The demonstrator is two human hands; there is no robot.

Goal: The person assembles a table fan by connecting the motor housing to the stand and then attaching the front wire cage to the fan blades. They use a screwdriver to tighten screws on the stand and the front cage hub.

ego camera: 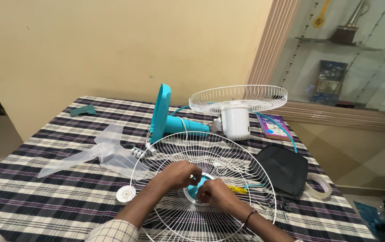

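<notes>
Two hands meet at the teal hub (198, 186) of a white wire fan guard (201, 179), which lies flat on the checked worktop (44, 188) at lower centre of the frame. The left hand (178, 175) is pinched on the hub's upper edge; the right hand (215, 193) is closed over its lower side, near a yellow-handled tool (236, 189). The guard looks light but springy, its thin wires easily bent, so the stiff hub or outer rim seems the safest hold. A clear fan blade (98, 154) lies at centre left; the fan body (235, 118) sits above.
</notes>
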